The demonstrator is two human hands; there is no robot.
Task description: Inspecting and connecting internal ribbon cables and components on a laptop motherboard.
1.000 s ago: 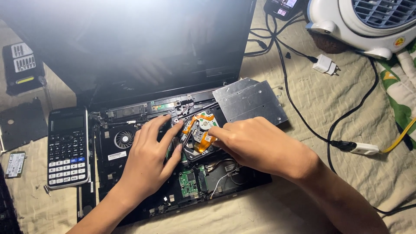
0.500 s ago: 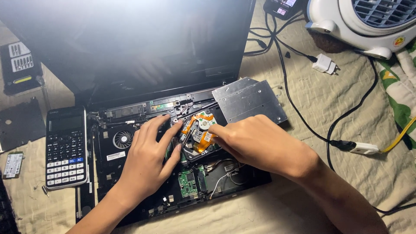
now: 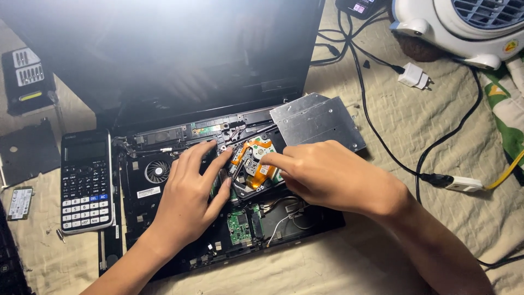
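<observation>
Hemmed by calculator (image 3: 86, 181) and metal drive (image 3: 317, 121), the left hand (image 3: 188, 199) rests splayed on the laptop (image 3: 180, 248) while the right hand (image 3: 333, 175), fingers together, presses the orange-ribboned mechanism (image 3: 252, 164) mid-chassis.

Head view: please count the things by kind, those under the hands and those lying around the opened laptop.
Hands: 2, left hand and right hand, both on the drive mechanism
Opened laptop: 1
Drive mechanism: 1
Metal drive cover: 1
Calculator: 1
White plug adapter: 1
Fan: 1
Total: 8
</observation>
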